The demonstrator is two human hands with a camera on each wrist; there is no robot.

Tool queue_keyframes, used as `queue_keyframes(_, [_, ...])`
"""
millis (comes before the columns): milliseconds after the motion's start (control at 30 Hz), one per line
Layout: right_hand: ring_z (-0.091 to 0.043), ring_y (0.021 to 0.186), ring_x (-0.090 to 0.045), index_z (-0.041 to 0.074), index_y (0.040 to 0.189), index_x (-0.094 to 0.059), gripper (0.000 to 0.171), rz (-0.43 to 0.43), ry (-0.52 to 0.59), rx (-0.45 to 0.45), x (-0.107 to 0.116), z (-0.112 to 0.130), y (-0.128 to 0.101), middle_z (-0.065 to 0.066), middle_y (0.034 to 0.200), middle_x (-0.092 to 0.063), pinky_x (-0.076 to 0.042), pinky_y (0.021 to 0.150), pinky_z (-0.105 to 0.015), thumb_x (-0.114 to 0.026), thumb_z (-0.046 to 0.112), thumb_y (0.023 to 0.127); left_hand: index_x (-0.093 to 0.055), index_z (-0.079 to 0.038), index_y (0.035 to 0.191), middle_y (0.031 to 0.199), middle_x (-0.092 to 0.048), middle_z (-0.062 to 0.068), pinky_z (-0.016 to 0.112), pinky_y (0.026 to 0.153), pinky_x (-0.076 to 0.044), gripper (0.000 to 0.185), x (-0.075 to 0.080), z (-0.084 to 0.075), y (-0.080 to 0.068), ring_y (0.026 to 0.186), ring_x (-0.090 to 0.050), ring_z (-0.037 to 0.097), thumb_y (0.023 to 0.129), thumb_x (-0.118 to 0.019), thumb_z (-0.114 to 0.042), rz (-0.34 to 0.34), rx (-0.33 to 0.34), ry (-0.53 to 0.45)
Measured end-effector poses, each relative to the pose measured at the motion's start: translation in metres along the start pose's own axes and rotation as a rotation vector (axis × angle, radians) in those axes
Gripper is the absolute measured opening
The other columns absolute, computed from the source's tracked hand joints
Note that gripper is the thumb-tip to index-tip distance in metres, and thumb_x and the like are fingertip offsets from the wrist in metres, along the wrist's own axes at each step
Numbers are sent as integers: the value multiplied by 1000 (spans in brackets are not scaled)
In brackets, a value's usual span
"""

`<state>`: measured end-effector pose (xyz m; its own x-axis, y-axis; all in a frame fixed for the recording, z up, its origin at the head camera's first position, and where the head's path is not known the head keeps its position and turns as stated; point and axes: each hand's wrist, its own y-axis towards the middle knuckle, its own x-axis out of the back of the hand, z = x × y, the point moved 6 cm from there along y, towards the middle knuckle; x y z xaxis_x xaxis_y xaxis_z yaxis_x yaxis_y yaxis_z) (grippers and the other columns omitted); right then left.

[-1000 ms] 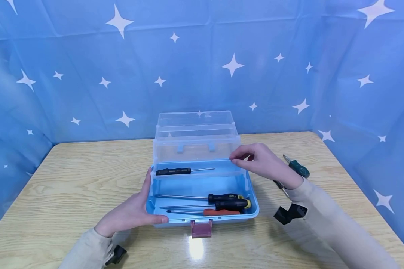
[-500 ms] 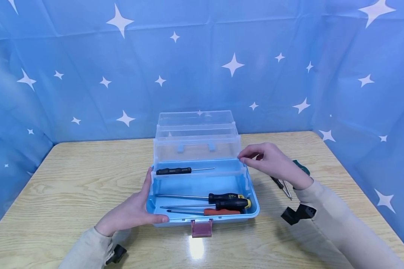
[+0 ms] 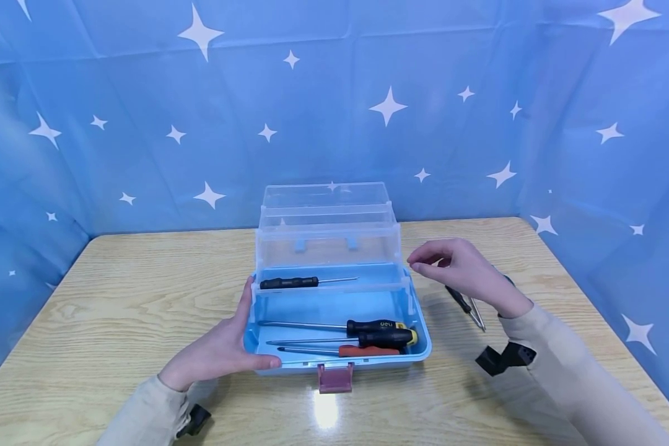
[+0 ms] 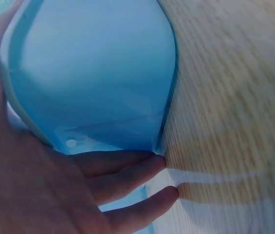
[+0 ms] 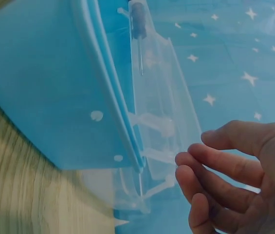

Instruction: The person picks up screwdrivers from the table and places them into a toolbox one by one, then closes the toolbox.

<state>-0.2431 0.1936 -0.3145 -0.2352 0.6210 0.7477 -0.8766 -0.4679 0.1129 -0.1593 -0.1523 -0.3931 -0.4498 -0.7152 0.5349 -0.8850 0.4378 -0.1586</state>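
Observation:
A light blue toolbox [image 3: 323, 306] stands with its clear lid [image 3: 326, 197] raised. My left hand [image 3: 217, 353] holds the box's left end, thumb along the front rim; in the left wrist view its fingers [image 4: 132, 178] lie against the end wall. A thin black-handled screwdriver [image 3: 290, 283] lies in the clear upper tray. Below are two black screwdrivers with yellow ends, the front one [image 3: 387, 338] partly covering the rear one [image 3: 365, 326], and a red-handled screwdriver [image 3: 368, 351]. My right hand [image 3: 468, 269], fingers loosely bent, hovers off the box's right end with nothing in it.
A small black-handled screwdriver [image 3: 458, 299] and another metal shaft [image 3: 477, 314] lie on the wooden table [image 3: 145, 297] under my right hand. A dark green handle [image 3: 510, 280] is mostly hidden behind that wrist. A purple latch [image 3: 335, 379] hangs at the box's front.
My right hand has moved rightward from over the tray's right end to beside the box. It now covers most of the green-handled screwdriver. My left hand keeps its place on the box.

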Motion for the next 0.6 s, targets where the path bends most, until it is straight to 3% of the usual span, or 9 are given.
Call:
queue_keyframes(333, [-17, 87, -62, 7, 104, -73, 15, -21, -20, -41, 4, -16, -9, -3, 100, -69, -51, 73, -30, -64, 13, 94, 26, -16, 149, 148, -30, 31, 56, 96, -41, 131, -1, 0, 0, 126, -45, 43, 77, -82, -36, -2, -11, 7])
queue_keyframes(600, [-18, 84, -62, 7, 104, -73, 15, -32, -8, -66, 8, -28, -13, -4, 100, -69, -51, 70, -27, -63, 13, 94, 26, -17, 149, 148, -27, 33, 55, 95, -43, 131, 0, 0, 0, 125, -45, 44, 77, -82, -37, -2, -5, 16])
